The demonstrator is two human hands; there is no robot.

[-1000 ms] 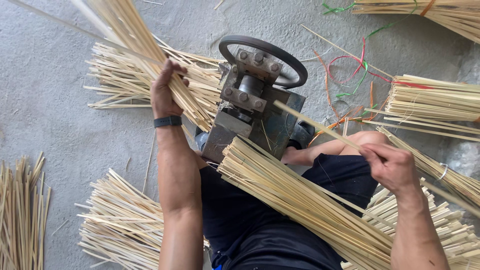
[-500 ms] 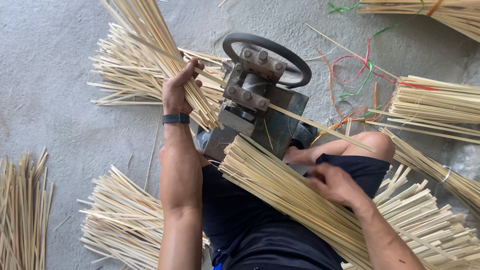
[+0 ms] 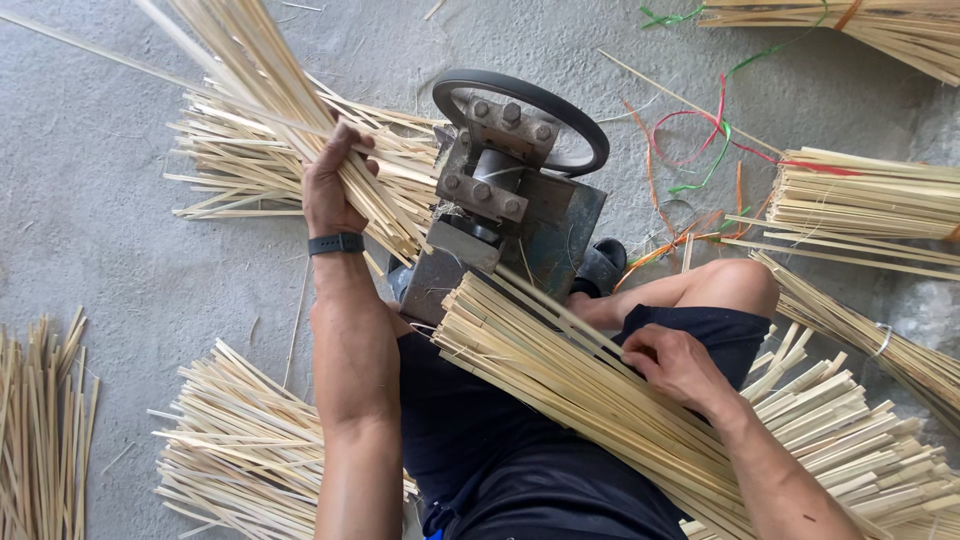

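Note:
My left hand [image 3: 332, 185], with a dark band on the wrist, grips a long bundle of split bamboo strips [image 3: 262, 80] that rises to the upper left beside a metal machine [image 3: 500, 215] with a black wheel [image 3: 520, 110]. My right hand [image 3: 675, 365] rests on a second bundle of bamboo strips [image 3: 560, 375] lying across my lap, fingers pinching at the top strips. That bundle's cut ends point at the machine's lower side.
Loose piles of bamboo strips lie on the concrete floor at the left edge [image 3: 40, 430], lower left [image 3: 240, 450], behind the machine [image 3: 230, 160], at the right [image 3: 870, 195] and lower right [image 3: 860, 440]. Coloured plastic ties [image 3: 700, 130] are scattered beyond the machine.
My right hand came down from near my knee onto the lap bundle. My left hand shifted slightly higher along the raised bundle.

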